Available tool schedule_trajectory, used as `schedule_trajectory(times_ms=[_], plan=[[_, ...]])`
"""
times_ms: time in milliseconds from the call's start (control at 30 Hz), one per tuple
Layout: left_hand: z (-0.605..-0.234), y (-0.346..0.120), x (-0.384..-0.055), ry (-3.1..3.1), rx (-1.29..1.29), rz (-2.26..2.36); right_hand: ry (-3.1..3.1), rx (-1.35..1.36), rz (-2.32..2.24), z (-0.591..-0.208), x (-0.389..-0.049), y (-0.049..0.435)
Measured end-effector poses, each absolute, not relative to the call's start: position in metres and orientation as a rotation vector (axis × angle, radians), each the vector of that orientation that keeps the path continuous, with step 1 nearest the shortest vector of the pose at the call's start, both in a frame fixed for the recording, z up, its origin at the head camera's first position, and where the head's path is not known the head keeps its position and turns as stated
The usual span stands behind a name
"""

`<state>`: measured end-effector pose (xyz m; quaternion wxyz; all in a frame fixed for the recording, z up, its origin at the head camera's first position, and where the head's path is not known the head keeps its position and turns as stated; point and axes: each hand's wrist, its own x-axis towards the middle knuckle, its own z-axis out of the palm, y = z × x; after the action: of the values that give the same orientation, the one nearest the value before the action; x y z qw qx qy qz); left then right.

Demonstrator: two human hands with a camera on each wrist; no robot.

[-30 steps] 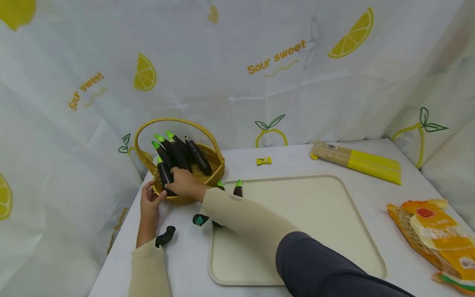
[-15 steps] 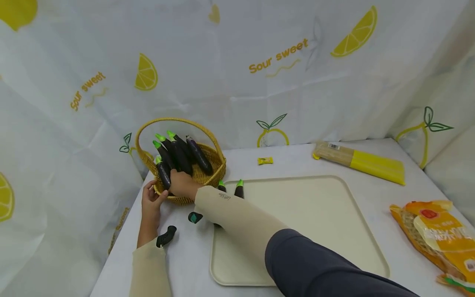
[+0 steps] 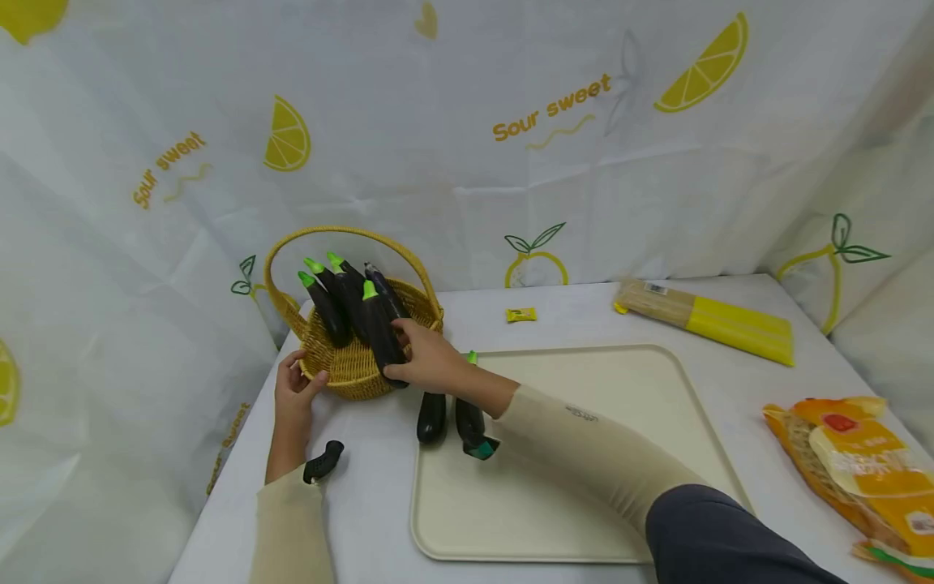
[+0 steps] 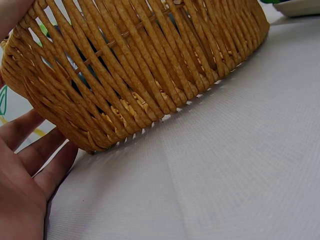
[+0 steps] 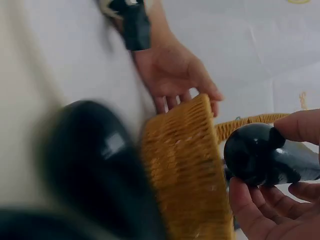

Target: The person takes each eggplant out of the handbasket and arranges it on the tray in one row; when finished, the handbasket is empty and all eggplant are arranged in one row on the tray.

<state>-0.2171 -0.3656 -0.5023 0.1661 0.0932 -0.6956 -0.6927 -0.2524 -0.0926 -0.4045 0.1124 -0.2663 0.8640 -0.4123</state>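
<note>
In the head view my right hand [image 3: 432, 358] pinches a dark eggplant [image 3: 379, 328] with a bright green stem, its stem end up, over the right front rim of the wicker basket [image 3: 355, 389]. The right wrist view shows the round end of that eggplant [image 5: 252, 152] between thumb and fingers. My left hand [image 3: 294, 405] holds the basket's left front rim, thumb on top and fingers against the outer wall [image 4: 115, 85]. Several more eggplants [image 3: 328, 308] lean inside the basket. Two eggplants, one at the left [image 3: 432, 420], lie on the beige tray [image 3: 554, 511], partly behind my right forearm.
A yellow wrapped candy [image 3: 521, 315] lies behind the tray. At the back right is a long yellow-and-clear packet [image 3: 704, 320]. An orange food bag [image 3: 861, 470] lies at the right table edge. A lemon-print cloth [image 3: 438, 162] hangs behind the white table.
My right hand has lifted an eggplant from the basket's left front and carried it right to the right rim. The left hand stays on the basket. The tray's two eggplants show more.
</note>
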Motion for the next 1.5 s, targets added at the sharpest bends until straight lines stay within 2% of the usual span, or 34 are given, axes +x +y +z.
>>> schedule_trajectory(times_ms=[300, 600, 800, 1167, 1500], plan=[[-0.494, -0.364, -0.213, -2.010, 0.259, -1.964, 2.484, -0.568, -1.346, -0.438, -0.227, -0.005], [-0.498, -0.365, -0.215, -2.003, 0.295, -1.987, 2.470, -0.346, -1.395, -0.454, -0.213, 0.042], [-0.500, -0.367, -0.217, -1.994, 0.292, -1.996, 2.464, -0.297, -1.274, -0.465, -0.210, 0.050], [-0.485, -0.357, -0.210, -2.013, 0.344, -1.991, 2.517, -0.375, -1.093, -0.467, -0.208, 0.037], [-0.485, -0.358, -0.210, -2.023, 0.359, -1.991, 2.621, -0.446, -1.038, -0.446, -0.233, 0.040]])
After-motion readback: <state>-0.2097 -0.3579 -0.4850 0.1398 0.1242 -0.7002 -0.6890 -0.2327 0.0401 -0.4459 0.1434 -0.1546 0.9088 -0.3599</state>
